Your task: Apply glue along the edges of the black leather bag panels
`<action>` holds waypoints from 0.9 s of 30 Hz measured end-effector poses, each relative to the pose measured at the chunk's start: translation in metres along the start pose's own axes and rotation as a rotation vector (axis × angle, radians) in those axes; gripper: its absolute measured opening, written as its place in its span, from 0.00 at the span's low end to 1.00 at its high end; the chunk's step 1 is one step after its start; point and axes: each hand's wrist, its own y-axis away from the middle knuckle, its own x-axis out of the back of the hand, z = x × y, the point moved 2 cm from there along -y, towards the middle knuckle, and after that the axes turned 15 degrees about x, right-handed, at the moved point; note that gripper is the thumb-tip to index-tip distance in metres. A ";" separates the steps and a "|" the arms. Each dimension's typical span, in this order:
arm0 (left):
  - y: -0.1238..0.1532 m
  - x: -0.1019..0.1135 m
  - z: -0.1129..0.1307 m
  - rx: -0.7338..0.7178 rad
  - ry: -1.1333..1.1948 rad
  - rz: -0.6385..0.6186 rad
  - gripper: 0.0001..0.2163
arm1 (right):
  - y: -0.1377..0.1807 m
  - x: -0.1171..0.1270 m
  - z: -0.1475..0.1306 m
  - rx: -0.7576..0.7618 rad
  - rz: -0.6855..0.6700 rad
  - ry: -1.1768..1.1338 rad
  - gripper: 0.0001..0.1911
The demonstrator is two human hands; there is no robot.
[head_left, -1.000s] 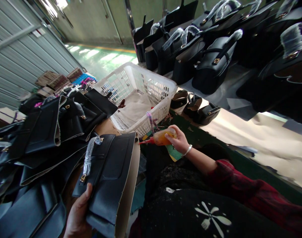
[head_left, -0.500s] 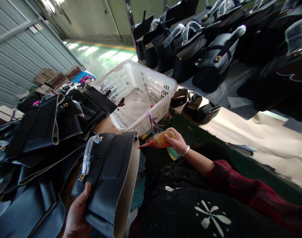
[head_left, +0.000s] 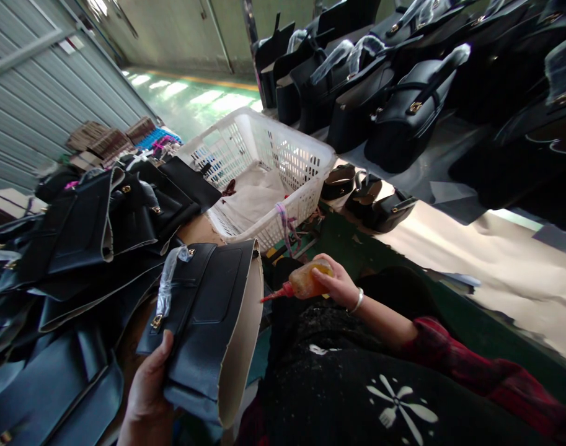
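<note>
A black handbag lies tilted before me, its pale raw edge turned to the right. Clear plastic wraps its handle, which has gold-coloured fittings. My left hand grips the bag's near left side, thumb on top and fingers hidden beneath. In my right hand is a squeeze bottle of amber liquid, held with fingers wrapped round it. The bottle's red nozzle points left, its tip at or very close to the bag's raw edge; contact is unclear.
Unfinished black bags are heaped on the left. A white plastic basket holding pale cloth stands beyond the handbag. More black bags line a shelf at upper right, with brown paper below.
The bottle has moved toward me, its nozzle tip passing from the upper part of the bag's raw edge to lower along it. My left hand still grips the bag.
</note>
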 end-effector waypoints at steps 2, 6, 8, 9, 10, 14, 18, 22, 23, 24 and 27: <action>0.003 -0.003 -0.001 -0.046 -0.011 0.002 0.29 | -0.002 0.005 -0.002 0.067 0.046 0.101 0.28; -0.001 -0.001 -0.003 -0.027 -0.018 -0.005 0.30 | -0.014 0.012 -0.007 0.179 0.152 0.213 0.25; -0.006 0.002 -0.002 -0.006 -0.008 -0.011 0.29 | -0.020 0.011 -0.009 0.203 0.166 0.220 0.24; -0.007 0.002 -0.002 -0.002 -0.001 -0.013 0.29 | -0.022 0.010 -0.010 0.206 0.163 0.220 0.24; -0.008 0.002 -0.002 0.000 0.003 -0.017 0.28 | -0.024 0.009 -0.010 0.202 0.156 0.219 0.24; -0.006 -0.001 -0.004 -0.012 -0.005 -0.030 0.25 | -0.023 0.005 -0.006 0.148 0.133 0.207 0.25; -0.004 -0.004 -0.005 -0.035 0.002 -0.025 0.23 | -0.010 0.006 -0.003 0.085 0.099 0.146 0.27; -0.006 -0.005 -0.005 -0.067 -0.001 -0.018 0.22 | 0.004 0.007 -0.007 0.033 0.038 0.143 0.28; -0.006 -0.005 -0.006 -0.065 -0.001 -0.019 0.22 | 0.008 0.006 -0.008 0.020 0.025 0.132 0.28; -0.006 -0.005 -0.006 -0.061 0.001 -0.020 0.22 | 0.011 0.005 -0.010 0.009 0.014 0.115 0.28; -0.007 -0.007 -0.007 -0.063 0.014 -0.007 0.21 | 0.023 0.001 -0.015 -0.021 -0.023 0.050 0.29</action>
